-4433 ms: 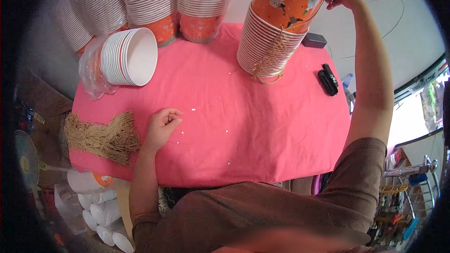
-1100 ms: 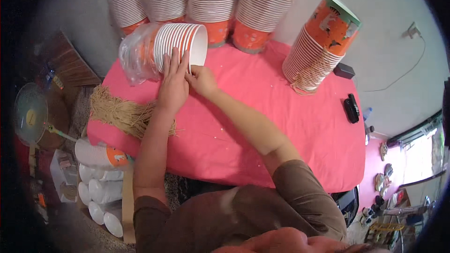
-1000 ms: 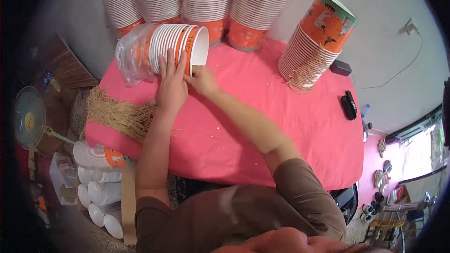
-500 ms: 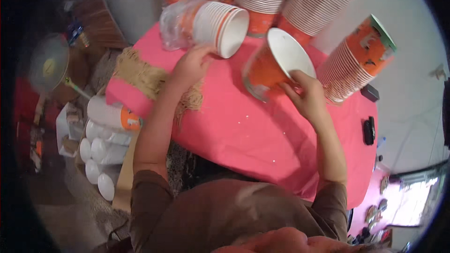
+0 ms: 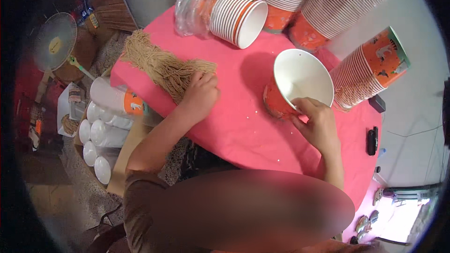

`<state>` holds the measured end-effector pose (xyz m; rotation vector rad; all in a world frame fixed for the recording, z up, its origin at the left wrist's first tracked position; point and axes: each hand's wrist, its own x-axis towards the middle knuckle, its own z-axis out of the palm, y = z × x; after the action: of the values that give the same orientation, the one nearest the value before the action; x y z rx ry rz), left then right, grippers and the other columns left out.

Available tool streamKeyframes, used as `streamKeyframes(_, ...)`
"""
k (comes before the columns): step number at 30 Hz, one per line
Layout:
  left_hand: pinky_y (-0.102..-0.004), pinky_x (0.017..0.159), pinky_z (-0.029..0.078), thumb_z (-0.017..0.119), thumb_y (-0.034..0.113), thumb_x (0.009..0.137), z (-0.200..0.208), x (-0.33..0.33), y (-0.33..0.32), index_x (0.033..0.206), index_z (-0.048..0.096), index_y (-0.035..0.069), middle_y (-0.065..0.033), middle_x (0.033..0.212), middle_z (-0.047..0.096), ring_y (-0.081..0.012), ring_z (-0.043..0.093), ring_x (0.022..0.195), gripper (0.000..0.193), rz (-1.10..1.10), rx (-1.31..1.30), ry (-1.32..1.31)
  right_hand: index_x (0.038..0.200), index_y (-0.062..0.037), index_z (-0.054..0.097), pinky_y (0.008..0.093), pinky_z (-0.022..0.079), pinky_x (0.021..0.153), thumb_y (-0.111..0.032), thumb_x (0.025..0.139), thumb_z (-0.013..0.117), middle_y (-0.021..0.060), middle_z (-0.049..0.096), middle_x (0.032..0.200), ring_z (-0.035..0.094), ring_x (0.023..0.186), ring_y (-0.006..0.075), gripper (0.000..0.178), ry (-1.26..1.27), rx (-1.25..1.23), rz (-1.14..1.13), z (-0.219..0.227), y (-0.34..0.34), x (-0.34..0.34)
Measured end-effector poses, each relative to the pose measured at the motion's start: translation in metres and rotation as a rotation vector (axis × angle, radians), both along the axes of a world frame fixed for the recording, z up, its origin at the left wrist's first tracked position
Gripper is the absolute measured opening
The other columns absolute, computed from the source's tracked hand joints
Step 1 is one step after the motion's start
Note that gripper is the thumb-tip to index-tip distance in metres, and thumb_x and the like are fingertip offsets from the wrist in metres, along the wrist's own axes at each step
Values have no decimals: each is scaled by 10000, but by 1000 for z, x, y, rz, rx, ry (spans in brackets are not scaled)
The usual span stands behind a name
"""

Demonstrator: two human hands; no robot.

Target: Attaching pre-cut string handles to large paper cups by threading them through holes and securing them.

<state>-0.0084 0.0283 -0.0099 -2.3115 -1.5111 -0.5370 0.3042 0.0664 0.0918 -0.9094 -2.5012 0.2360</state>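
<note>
My right hand grips the rim of a single orange paper bucket with a white inside, held tilted just above the pink tablecloth. My left hand rests on the near end of a bundle of tan cords that lies across the table's left corner; whether the fingers have pinched any cord is hidden. A sleeve of nested buckets lies on its side in clear plastic wrap behind the bundle.
Tall stacks of buckets stand along the back, and a leaning stack is at the right. A black remote lies near the right edge. Bucket stacks and a fan are on the floor at left.
My right hand pulled one bucket from the wrapped sleeve and brought it right and toward me. My left hand left the sleeve and came down onto the cord bundle.
</note>
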Motion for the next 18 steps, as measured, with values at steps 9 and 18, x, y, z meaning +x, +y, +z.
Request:
streamKeyframes(9, -394, 804, 421, 644, 86, 745, 9, 69, -14, 756, 584, 53, -78, 790, 556, -246, 557, 819, 69, -356, -165, -545, 989, -36, 636, 467, 369, 1028, -17, 599, 782, 118, 640, 988, 576, 1074, 305, 417, -94, -7, 6, 21, 14, 33)
streamKeyframes(18, -268, 581, 456, 648, 48, 829, 32, 91, -15, 862, 601, 12, -58, 749, 568, -119, 555, 638, 67, -321, -375, -1168, 917, -96, 644, 547, 214, 1133, -20, 685, 729, 48, 652, 932, 618, 998, 221, 258, -125, -33, -16, 12, 33, 49)
